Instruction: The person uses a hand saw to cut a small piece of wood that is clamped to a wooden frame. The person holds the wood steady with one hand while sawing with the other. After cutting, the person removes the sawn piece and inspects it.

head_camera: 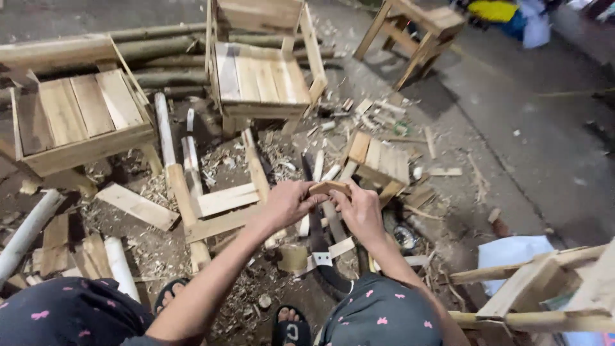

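Head view: both hands hold one small wooden block above a littered workshop floor.

We note the left hand [286, 204] and right hand [360, 211] meeting at a short, pale, rough-sawn wooden block [329, 188], fingers of each closed on its ends, held level over the knees. Below lies a dark curved blade [318, 238] among curled shavings and offcuts on the floor [512, 160]. A flat slatted frame [218, 205] rests just left. Two unfinished slat-seated plank chairs [259, 77] [77, 118] stand beyond, square and unpainted.
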